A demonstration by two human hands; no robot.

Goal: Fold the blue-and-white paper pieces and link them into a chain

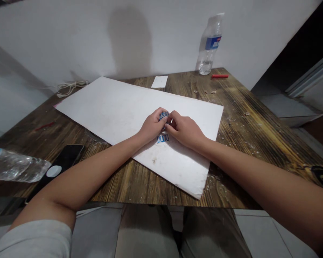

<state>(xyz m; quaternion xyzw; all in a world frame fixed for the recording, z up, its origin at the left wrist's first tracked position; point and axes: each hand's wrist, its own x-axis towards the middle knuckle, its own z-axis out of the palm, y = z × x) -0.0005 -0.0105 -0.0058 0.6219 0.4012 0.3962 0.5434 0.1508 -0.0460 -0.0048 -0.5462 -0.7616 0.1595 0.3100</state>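
Both hands meet over the middle of a large white sheet (118, 107) lying on a dark wooden table (242, 118). My left hand (151, 126) and my right hand (184, 129) have their fingers curled together, pinching a small white piece with blue printed marks (163, 115). More blue rectangular marks (163, 138) show on the sheet just below the hands. What exactly the small piece is stays unclear, as the fingers cover most of it.
A water bottle (210, 44) stands at the back by the wall, with a red stick (220, 76) next to it. A small white paper (159, 81) lies at the back. At left lie another bottle (14, 165) on its side, a black phone (59, 165), and a cord (70, 86).
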